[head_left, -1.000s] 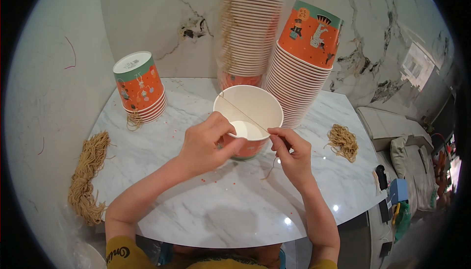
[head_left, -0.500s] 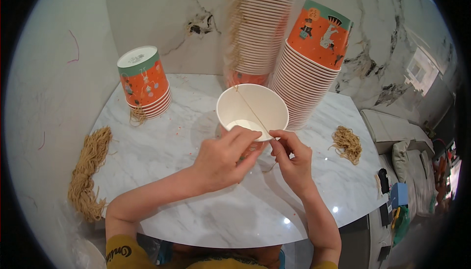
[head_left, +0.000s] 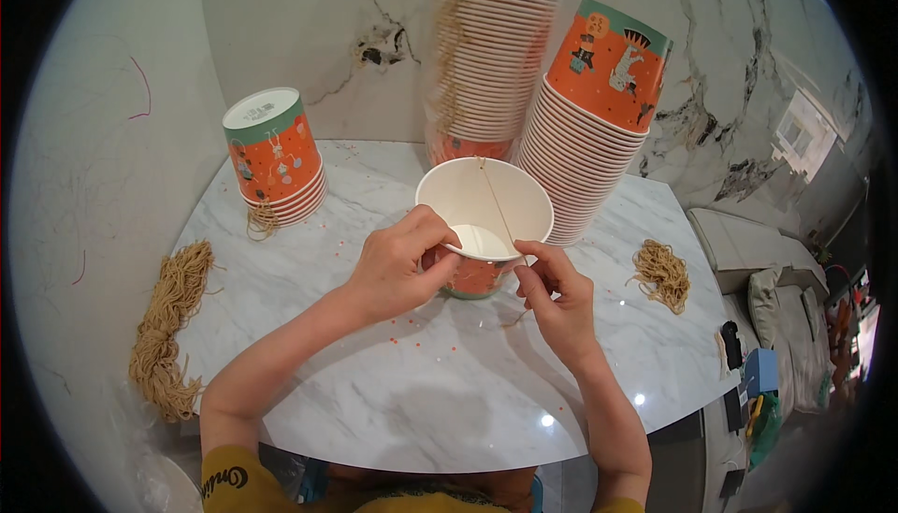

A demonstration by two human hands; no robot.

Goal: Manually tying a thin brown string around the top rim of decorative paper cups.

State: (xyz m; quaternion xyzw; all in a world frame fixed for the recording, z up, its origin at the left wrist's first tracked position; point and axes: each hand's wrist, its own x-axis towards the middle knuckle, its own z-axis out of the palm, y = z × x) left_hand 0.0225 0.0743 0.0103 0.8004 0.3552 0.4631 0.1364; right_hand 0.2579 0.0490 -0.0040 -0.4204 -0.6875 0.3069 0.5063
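You look down from your own head through a single wide fisheye view, facing forward and down onto the marble table (head_left: pixel 449 391), which sits close below you. Your forearms enter from the lower edge, and your left hand (head_left: pixel 398 265) and right hand (head_left: pixel 561 293) meet near the centre. Straight edges bend toward the dark round rim. The marble wall (head_left: pixel 309 36) fills the top.

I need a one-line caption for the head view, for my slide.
Left hand holds a paper cup on a marble table; right hand pinches a string stretched across its rim.
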